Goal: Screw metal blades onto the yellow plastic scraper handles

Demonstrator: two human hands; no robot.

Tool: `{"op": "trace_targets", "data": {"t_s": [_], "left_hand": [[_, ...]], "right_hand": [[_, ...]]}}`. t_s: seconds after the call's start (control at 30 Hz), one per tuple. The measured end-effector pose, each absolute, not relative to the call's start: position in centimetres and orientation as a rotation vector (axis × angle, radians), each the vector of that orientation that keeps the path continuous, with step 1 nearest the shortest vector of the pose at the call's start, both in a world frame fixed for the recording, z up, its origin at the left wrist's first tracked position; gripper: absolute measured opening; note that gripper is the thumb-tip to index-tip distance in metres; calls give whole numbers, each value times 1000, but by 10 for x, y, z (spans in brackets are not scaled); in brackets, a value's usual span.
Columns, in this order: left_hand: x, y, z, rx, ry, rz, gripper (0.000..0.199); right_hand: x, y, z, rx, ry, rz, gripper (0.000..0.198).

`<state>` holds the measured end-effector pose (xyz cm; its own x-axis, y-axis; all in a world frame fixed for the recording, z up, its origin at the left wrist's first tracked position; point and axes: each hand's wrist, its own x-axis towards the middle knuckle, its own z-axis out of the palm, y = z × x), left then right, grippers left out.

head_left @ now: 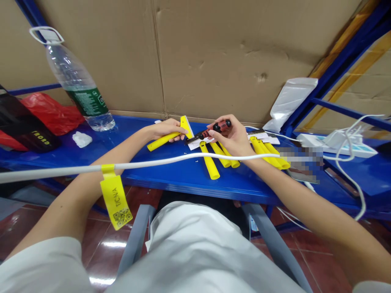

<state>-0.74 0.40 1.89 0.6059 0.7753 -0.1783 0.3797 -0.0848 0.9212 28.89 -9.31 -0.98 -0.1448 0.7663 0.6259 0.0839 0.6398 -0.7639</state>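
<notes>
My left hand [168, 129] is closed around a yellow scraper [161, 141] with a wide head, held just above the blue table [171, 167]. In my closed right hand [235, 138] is a red-and-black screwdriver [214, 129]; its dark front end points left toward the scraper's head. Below and beside my right hand lie several yellow scrapers, one yellow handle [210, 162] pointing toward me and others [269, 154] to the right. White paper [195, 143] shows beneath the screwdriver. The far ends of the lying handles are partly hidden by my hand.
A water bottle [81, 81] stands at the back left beside a red plastic bag [55, 113] and a crumpled tissue [82, 139]. A white cable [171, 159] with a yellow tag [116, 199] crosses in front. A power strip [351, 147] lies right; cardboard [214, 61] walls the back.
</notes>
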Motion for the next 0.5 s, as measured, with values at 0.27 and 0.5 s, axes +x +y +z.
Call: {"op": "trace_targets", "data": {"t_s": [0.27, 0.5], "left_hand": [[-6, 2, 19, 1715, 957, 431, 36], [-6, 4, 17, 1710, 963, 344, 38]], "right_hand": [[289, -94, -7, -720, -1605, 674, 56], [298, -86, 2, -672, -1451, 675, 63]]}}
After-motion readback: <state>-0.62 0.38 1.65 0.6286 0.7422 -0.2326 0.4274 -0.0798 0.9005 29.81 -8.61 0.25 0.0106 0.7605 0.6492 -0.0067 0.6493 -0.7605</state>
